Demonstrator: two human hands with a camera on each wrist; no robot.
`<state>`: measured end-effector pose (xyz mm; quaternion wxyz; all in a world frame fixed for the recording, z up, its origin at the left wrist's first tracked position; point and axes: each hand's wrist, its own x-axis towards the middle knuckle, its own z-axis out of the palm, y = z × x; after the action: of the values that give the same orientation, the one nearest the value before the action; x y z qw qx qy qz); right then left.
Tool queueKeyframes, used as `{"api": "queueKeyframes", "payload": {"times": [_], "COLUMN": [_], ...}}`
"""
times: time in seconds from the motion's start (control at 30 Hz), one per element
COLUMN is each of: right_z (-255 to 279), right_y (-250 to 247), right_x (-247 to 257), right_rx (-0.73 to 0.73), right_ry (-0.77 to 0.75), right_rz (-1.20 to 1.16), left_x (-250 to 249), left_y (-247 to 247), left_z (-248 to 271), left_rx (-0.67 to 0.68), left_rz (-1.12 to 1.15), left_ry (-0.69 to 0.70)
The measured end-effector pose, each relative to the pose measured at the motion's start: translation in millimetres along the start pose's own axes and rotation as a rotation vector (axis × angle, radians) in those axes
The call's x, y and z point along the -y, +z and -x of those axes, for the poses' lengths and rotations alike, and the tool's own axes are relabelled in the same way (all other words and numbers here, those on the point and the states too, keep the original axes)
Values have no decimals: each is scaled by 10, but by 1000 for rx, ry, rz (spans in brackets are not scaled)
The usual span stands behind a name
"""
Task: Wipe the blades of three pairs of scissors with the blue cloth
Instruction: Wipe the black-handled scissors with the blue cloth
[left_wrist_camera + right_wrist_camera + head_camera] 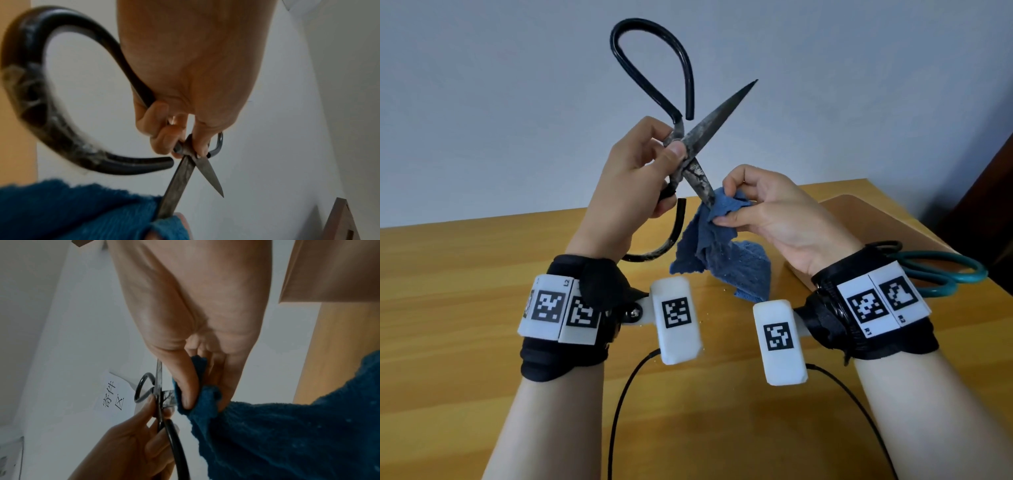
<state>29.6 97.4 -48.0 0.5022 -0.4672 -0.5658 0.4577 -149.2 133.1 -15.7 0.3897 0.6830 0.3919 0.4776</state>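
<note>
My left hand grips large black iron scissors at the pivot, held up above the table with the blades spread wide. One stained blade points up and right; the other slants down into the blue cloth. My right hand pinches the cloth around that lower blade's tip, which is hidden in the folds. The left wrist view shows the blade running into the cloth. In the right wrist view, thumb and fingers pinch the cloth on the blade.
Teal-handled scissors lie on the wooden table at the right, partly behind my right wrist, with a black-handled pair just beyond. A brown board lies at the table's far right. Black cables run toward me.
</note>
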Motion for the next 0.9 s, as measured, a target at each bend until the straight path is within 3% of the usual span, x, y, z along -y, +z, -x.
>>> {"api": "queueKeyframes", "payload": {"times": [0.17,0.33,0.4,0.53,0.7,0.83,0.9], "right_z": [-29,11,18,-10,-1,-5,-18], "right_y": [65,-14,-16,52,25,44,47], "right_x": [-5,43,41,24,32,24,31], "right_rx": [-136,3,-7,-97,-35,-135,-165], "right_ry": [-63,-32,-35,-68,-30,-69,-87], "right_rz": [-95,-67,-31,-81,-30,-117,-163], "left_x": [-23,-55,-58,-50,-13,-23,-41], "left_y": [95,32,-1,45,36,58,90], "left_z": [26,19,15,22,13,26,31], "left_rx": [162,46,13,83,63,188,182], "left_rz": [-65,-31,-21,-41,-51,-83,-79], "left_ry": [9,8,5,6,-13,5,21]}}
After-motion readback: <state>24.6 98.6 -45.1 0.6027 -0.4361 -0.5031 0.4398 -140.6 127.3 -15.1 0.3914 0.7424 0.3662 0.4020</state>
